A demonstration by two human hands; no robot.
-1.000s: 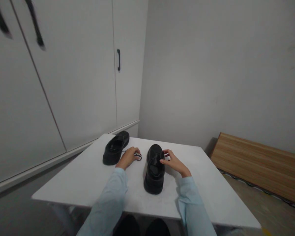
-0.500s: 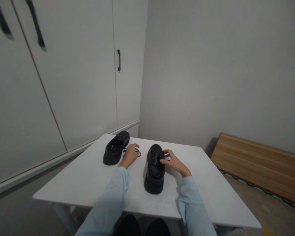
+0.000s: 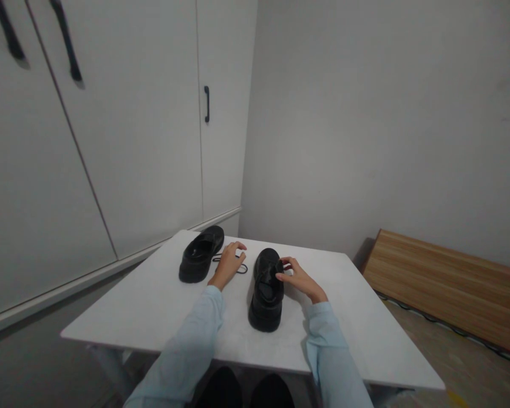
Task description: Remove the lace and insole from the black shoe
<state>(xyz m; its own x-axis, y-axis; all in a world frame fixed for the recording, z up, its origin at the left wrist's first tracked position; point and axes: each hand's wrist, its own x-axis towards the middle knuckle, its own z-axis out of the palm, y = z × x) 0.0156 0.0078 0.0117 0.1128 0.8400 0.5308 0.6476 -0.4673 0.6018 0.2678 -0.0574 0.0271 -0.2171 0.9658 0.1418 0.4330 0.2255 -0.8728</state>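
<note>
On the white table, left hand rests on a loose black lace, fingers spread, lace at their 6 o'clock. Right hand pinches the near shoe at its 3 o'clock side, fingers narrow. Second shoe at 9 o'clock.

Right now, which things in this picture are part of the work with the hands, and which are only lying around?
In the work:
- near shoe, touched by the right hand
- loose black lace on the table, under the left hand
- far shoe, beside that lace

Only around:
- white cupboard doors
- wooden board on the floor
</note>
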